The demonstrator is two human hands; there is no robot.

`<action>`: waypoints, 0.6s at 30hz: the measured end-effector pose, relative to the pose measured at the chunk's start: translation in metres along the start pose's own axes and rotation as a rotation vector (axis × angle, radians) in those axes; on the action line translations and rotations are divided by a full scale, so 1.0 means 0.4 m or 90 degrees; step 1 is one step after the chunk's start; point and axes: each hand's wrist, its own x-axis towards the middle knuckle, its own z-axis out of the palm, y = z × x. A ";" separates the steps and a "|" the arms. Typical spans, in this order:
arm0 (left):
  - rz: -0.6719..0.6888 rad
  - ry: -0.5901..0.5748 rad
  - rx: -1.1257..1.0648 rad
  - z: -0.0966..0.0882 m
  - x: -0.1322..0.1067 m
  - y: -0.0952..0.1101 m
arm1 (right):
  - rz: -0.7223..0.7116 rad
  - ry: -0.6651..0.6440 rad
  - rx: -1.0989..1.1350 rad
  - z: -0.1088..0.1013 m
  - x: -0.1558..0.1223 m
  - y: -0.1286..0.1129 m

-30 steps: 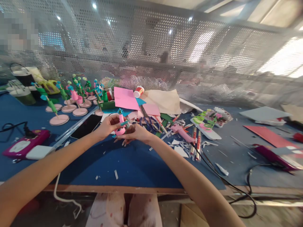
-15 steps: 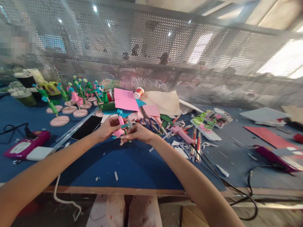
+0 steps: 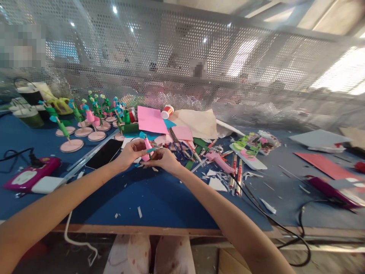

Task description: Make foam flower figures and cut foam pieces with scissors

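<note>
Both my hands meet over the blue table mat (image 3: pixel 159 198), just above its middle. My left hand (image 3: pixel 131 151) pinches a small pink paper roll with a teal tip (image 3: pixel 147 146), held tilted. My right hand (image 3: pixel 163 158) has its fingers closed on the lower end of the same pink piece. A black phone (image 3: pixel 104 153) lies flat just left of my left hand. Blue-handled scissors (image 3: pixel 180 147) rest right behind my right hand.
Several finished paper figures on pink round bases (image 3: pixel 71 145) stand at the back left. A pink glue gun (image 3: pixel 220 161) with a black cord lies to the right. Pink paper sheets (image 3: pixel 151 119), scraps, a magenta device (image 3: pixel 28 176) and a perforated metal screen (image 3: pixel 182 61) surround the work area.
The pink piece has been turned from curled and hanging low to a more upright tilt. My hands have closed in nearer each other around it.
</note>
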 end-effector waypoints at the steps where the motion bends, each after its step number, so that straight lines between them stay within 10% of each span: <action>1: -0.005 -0.001 -0.003 0.000 0.000 0.001 | 0.002 0.009 0.008 0.000 0.003 0.004; 18: -0.009 -0.010 0.097 -0.011 -0.001 0.005 | -0.030 0.085 -0.169 -0.009 0.015 0.029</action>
